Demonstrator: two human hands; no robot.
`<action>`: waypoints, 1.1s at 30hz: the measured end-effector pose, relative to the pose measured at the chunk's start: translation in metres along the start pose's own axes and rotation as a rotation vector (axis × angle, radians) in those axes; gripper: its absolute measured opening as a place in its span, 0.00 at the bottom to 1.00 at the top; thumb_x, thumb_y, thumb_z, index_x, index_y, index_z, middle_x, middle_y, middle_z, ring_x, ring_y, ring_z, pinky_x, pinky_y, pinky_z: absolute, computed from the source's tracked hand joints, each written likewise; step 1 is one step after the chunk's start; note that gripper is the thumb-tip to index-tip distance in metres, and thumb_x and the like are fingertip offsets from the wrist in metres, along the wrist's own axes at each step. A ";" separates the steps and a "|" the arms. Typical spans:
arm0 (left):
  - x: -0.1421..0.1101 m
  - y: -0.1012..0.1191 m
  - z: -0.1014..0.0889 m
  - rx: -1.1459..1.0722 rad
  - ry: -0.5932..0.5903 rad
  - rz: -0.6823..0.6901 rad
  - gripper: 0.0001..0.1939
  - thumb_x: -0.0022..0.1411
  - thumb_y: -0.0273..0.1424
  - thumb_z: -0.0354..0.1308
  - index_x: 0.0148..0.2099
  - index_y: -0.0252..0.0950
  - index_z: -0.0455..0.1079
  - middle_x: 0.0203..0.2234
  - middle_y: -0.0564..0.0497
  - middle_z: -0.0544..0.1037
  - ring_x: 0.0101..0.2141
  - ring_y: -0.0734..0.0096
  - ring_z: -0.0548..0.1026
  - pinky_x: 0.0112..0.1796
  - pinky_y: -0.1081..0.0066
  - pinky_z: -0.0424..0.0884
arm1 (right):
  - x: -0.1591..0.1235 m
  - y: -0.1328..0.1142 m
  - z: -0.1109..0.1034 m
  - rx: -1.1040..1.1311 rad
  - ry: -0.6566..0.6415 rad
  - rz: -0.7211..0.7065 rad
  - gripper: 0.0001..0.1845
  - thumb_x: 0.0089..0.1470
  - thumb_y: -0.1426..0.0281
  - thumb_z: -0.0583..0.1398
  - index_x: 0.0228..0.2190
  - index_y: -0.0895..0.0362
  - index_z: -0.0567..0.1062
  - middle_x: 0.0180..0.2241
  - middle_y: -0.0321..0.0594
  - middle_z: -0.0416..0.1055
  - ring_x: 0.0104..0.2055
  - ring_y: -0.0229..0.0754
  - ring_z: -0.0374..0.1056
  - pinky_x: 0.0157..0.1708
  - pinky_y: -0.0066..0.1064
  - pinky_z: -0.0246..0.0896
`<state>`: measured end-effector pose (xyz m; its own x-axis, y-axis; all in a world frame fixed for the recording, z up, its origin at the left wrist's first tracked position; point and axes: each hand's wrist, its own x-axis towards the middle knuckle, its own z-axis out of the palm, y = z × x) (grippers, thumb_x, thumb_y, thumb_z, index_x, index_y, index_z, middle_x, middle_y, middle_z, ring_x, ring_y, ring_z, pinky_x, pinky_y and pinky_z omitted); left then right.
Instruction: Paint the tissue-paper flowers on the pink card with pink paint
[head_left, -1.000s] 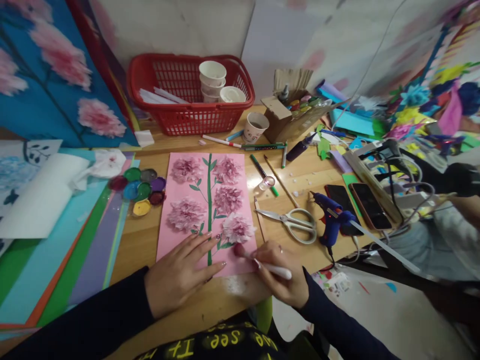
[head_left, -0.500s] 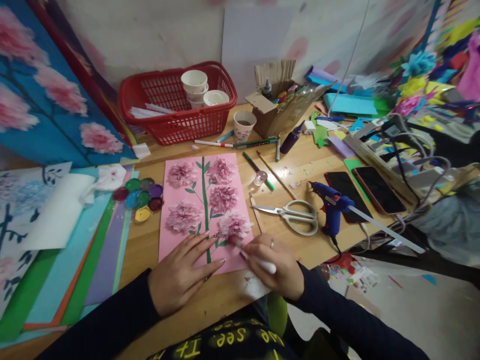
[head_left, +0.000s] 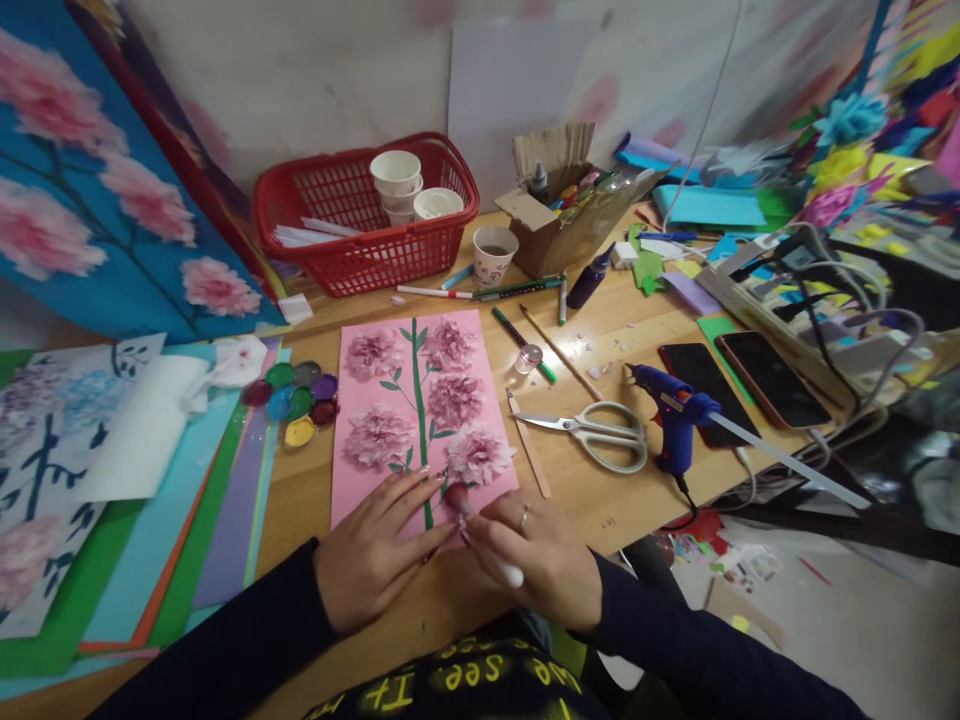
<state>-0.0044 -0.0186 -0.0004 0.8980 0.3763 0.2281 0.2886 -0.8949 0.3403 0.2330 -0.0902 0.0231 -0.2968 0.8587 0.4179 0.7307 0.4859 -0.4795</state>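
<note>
A pink sheet (head_left: pixel 390 385) with a green painted stem and several crumpled pink paper flowers lies on the wooden table. My left hand (head_left: pixel 375 550) rests flat on the sheet's near edge, fingers spread. My right hand (head_left: pixel 536 560) grips a white-handled brush (head_left: pixel 487 545). Its pink tip touches the sheet just below the nearest flower (head_left: pixel 477 453), close to my left fingertips.
A round paint palette (head_left: pixel 296 392) sits left of the sheet on stacked coloured paper (head_left: pixel 150 520). Scissors (head_left: pixel 600 432), a blue glue gun (head_left: pixel 675 415) and two phones (head_left: pixel 739 375) lie to the right. A red basket (head_left: pixel 360 215) with paper cups, pens and a cardboard box stand behind.
My right hand has drawn the brush left and nearer, from the sheet's right edge to below the nearest flower. My left hand stays put. The view has shifted slightly.
</note>
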 end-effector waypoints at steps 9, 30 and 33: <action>-0.005 -0.002 0.012 -0.008 0.080 0.094 0.19 0.69 0.24 0.42 0.58 0.33 0.66 0.52 0.43 0.73 0.57 0.57 0.63 0.54 0.52 0.66 | 0.012 0.001 0.007 -0.152 0.020 -0.063 0.12 0.54 0.78 0.56 0.41 0.61 0.72 0.30 0.43 0.71 0.31 0.42 0.64 0.32 0.34 0.62; -0.023 -0.035 -0.047 0.048 0.486 0.014 0.08 0.63 0.25 0.51 0.37 0.36 0.72 0.27 0.52 0.77 0.31 0.71 0.72 0.38 0.67 0.68 | 0.094 -0.010 -0.052 0.043 -0.053 0.181 0.01 0.55 0.70 0.58 0.31 0.54 0.69 0.23 0.36 0.70 0.21 0.36 0.65 0.18 0.26 0.57; -0.044 -0.074 -0.073 0.272 0.557 -0.270 0.08 0.63 0.27 0.50 0.33 0.37 0.70 0.23 0.52 0.73 0.27 0.70 0.70 0.32 0.68 0.66 | 0.144 -0.024 -0.034 0.164 -0.086 0.188 0.05 0.53 0.67 0.61 0.32 0.56 0.71 0.25 0.37 0.72 0.23 0.36 0.67 0.20 0.26 0.60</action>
<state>-0.0890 0.0481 0.0308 0.4983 0.5973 0.6285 0.6178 -0.7532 0.2260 0.1941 0.0163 0.1210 -0.2212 0.9437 0.2459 0.6707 0.3303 -0.6642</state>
